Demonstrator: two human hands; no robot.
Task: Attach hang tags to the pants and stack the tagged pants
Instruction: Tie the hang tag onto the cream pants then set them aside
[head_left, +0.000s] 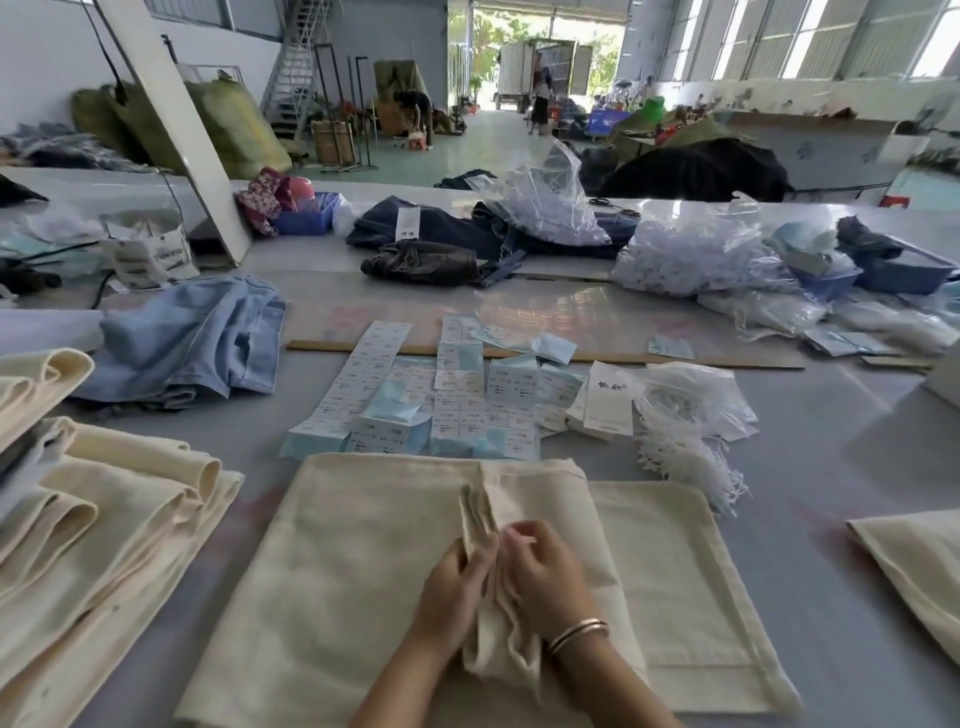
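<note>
Cream pants (332, 561) lie flat on the grey table in front of me, a narrow fold of their fabric raised along the middle. My left hand (457, 587) grips that raised fold from the left. My right hand (545, 571), a bracelet on its wrist, pinches the same fold from the right, with something thin and white at its fingertips. Hang tags (608, 400) and sheets of printed labels (457, 395) lie just beyond the pants. White tag strings (685, 462) spill from a clear bag to the right of them.
A stack of folded cream pants (104, 519) sits at my left, another cream piece (914, 561) at the right edge. Light blue jeans (197, 338) and dark jeans (431, 244) lie farther back, with plastic bags (691, 249), blue baskets and a wooden ruler (675, 359).
</note>
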